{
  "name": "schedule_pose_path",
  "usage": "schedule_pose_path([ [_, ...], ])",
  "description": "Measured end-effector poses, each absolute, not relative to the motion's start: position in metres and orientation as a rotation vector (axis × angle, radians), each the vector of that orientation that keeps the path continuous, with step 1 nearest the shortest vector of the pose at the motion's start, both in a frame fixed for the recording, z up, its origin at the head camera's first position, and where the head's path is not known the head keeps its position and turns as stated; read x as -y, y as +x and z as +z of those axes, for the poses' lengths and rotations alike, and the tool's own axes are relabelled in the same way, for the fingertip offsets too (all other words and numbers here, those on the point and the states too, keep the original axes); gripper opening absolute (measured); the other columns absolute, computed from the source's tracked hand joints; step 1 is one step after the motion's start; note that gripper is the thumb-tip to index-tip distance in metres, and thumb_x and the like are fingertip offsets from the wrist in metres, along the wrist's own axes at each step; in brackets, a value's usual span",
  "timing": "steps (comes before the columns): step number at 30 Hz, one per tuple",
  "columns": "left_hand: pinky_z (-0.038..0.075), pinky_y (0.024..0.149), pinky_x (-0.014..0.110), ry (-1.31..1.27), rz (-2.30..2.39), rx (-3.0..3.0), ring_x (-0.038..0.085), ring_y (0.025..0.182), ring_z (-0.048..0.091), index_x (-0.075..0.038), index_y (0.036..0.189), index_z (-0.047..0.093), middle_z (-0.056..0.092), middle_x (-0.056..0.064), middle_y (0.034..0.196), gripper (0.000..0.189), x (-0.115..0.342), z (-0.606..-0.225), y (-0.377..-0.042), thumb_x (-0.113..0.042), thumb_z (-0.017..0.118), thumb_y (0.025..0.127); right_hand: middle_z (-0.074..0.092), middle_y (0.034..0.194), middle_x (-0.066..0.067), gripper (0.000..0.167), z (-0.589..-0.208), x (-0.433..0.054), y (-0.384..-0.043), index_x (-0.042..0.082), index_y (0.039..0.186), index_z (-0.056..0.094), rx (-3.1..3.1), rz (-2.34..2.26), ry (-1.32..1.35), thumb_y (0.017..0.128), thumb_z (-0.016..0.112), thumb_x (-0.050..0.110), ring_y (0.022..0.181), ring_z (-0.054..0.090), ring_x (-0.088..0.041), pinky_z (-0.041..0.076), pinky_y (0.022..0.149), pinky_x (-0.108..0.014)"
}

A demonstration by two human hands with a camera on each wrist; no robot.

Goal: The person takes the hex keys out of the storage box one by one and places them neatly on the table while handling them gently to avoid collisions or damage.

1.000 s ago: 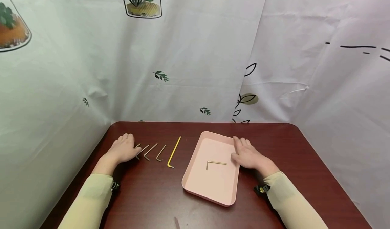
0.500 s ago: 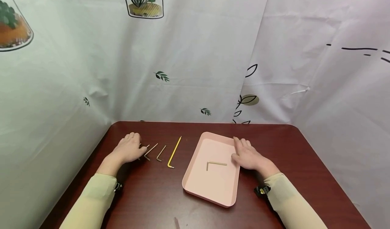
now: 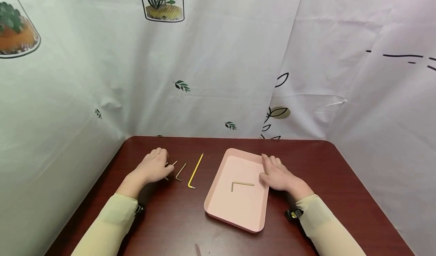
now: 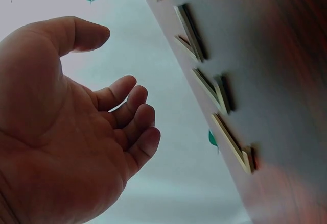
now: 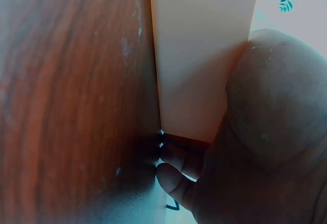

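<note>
In the head view my left hand (image 3: 154, 167) is low over a row of L-shaped hex keys and partly hides some of them. Its fingers are loosely bent around nothing, as the left wrist view confirms, where brass-coloured hex keys (image 4: 232, 143) lie on the table beyond the fingertips. A smaller hex key (image 3: 181, 170) and a longer yellow hex key (image 3: 195, 171) lie to its right. My right hand (image 3: 277, 174) holds the pink tray (image 3: 238, 212) by its far right corner, thumb at the rim. One brass-coloured hex key (image 3: 243, 183) lies inside the tray.
The dark red-brown table (image 3: 163, 225) has rounded far corners. A pale printed curtain (image 3: 211, 59) hangs right behind it and along both sides. Black straps with a small device (image 3: 293, 213) sit at the wrists.
My left hand has moved to the right along the row, covering different hex keys as it passes. The right hand and the tray stay in place.
</note>
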State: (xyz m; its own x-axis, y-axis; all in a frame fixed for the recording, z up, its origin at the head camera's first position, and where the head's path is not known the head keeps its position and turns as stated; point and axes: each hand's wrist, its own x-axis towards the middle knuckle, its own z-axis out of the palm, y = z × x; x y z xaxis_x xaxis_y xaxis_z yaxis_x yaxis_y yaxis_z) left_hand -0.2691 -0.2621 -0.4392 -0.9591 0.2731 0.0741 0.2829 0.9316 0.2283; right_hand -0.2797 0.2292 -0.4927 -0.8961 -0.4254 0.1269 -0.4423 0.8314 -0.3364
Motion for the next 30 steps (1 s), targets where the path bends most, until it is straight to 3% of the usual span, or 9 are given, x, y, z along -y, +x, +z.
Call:
schedule_pose_path([
  [9, 0.042, 0.086, 0.051, -0.485, -0.36, 3.031, 0.031, 0.094, 0.047, -0.006, 0.101, 0.052, 0.048, 0.009, 0.099, 0.023, 0.248, -0.437, -0.271, -0.025, 0.064, 0.096, 0.052, 0.135, -0.035, 0.081, -0.482, -0.226, -0.273, -0.017, 0.159, 0.035, 2.955, 0.565, 0.695, 0.093, 0.055, 0.024, 0.124, 0.048, -0.051, 0.047, 0.104, -0.065],
  [24, 0.04, 0.084, 0.047, -0.55, -0.361, 3.044, 0.03, 0.091, 0.045, -0.006, 0.1, 0.05, 0.046, 0.008, 0.096, 0.027, 0.224, -0.433, -0.268, -0.028, 0.065, 0.098, 0.052, 0.13, -0.033, 0.079, -0.495, -0.232, -0.28, -0.015, 0.16, 0.033, 2.913, 0.523, 0.744, 0.097, 0.054, 0.028, 0.118, 0.047, -0.049, 0.048, 0.099, -0.063],
  [30, 0.041, 0.085, 0.047, -0.589, -0.363, 3.014, 0.029, 0.092, 0.045, -0.007, 0.099, 0.05, 0.047, 0.007, 0.096, 0.022, 0.211, -0.431, -0.268, -0.025, 0.063, 0.094, 0.052, 0.13, -0.034, 0.081, -0.499, -0.233, -0.283, -0.015, 0.161, 0.033, 2.895, 0.554, 0.752, 0.096, 0.054, 0.028, 0.118, 0.048, -0.051, 0.048, 0.1, -0.062],
])
